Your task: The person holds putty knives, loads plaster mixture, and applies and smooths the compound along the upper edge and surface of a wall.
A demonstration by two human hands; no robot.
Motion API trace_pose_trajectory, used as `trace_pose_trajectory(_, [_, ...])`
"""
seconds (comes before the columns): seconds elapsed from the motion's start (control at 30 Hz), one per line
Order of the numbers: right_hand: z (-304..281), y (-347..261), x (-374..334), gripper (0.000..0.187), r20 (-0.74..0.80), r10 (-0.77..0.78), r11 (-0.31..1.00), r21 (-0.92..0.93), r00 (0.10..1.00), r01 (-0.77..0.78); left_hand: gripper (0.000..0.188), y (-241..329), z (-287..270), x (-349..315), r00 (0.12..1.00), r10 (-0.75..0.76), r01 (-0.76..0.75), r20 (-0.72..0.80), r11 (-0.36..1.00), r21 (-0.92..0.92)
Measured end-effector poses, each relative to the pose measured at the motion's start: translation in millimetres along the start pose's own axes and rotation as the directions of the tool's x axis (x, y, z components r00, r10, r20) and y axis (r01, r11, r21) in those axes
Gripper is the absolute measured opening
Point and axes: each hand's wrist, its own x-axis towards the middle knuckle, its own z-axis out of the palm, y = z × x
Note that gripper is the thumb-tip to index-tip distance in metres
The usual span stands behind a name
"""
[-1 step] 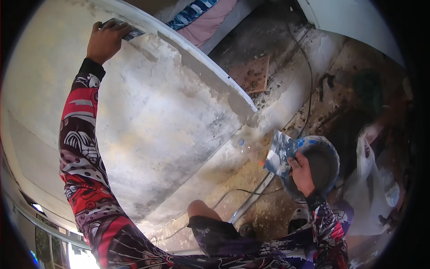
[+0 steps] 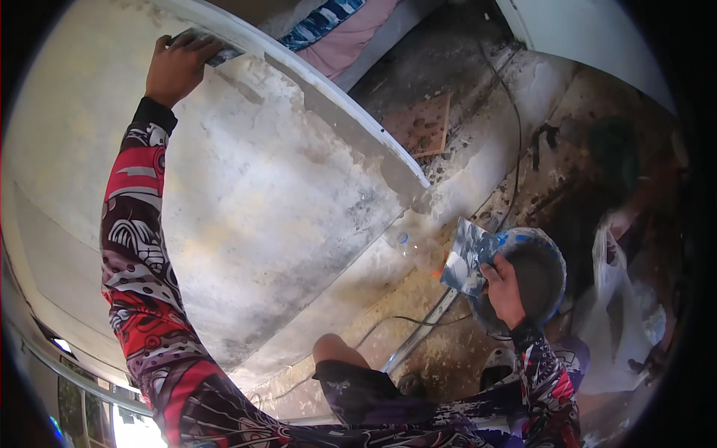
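High up on the patchy off-white wall, my left hand is closed over a flat putty blade, dark and smeared. It presses this against the surface close to the wall's white edge strip. My right hand, lower and to the right, grips a second flat blade, a square putty plate streaked with white paste, between thumb and fingers. That plate is tilted beside the rim of a round bucket holding grey material. Whether either blade has a handle is hidden by my fingers.
A clear plastic bottle with a blue cap lies at the wall's foot. Cables run over the stained floor. A white plastic bag sits right of the bucket, a perforated brown board beyond the wall's end. My bent knee is near the wall.
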Motion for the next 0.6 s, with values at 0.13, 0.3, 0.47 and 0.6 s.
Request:
trace_pose_trajectory(0.13, [3.0,-3.8,-0.3,0.021,0.007,0.016,0.992,0.123,1.0,-0.017,0.047,1.9,3.2,20.6,0.997,0.022,-0.015,-0.078,0.996,0.088])
trace_pose_trajectory(0.3, [1.9,-11.6,-2.1,0.026,0.04,0.077,0.997,0.028,0.996,-0.078,0.047,20.5,9.9,28.9,1.0,0.002,0.0,-0.014,0.997,0.082])
trace_pose_trajectory(0.47, [4.0,-5.2,2.8,0.025,0.051,-0.014,0.999,0.033,0.999,0.012,0.046,42.0,18.0,27.0,0.998,0.007,-0.015,0.065,0.992,0.127])
trace_pose_trajectory(0.6, [0.9,3.6,5.4,0.021,0.072,0.032,0.999,0.017,0.997,-0.033,0.047,46.2,17.2,13.6,0.998,0.009,-0.015,0.059,0.994,0.107])
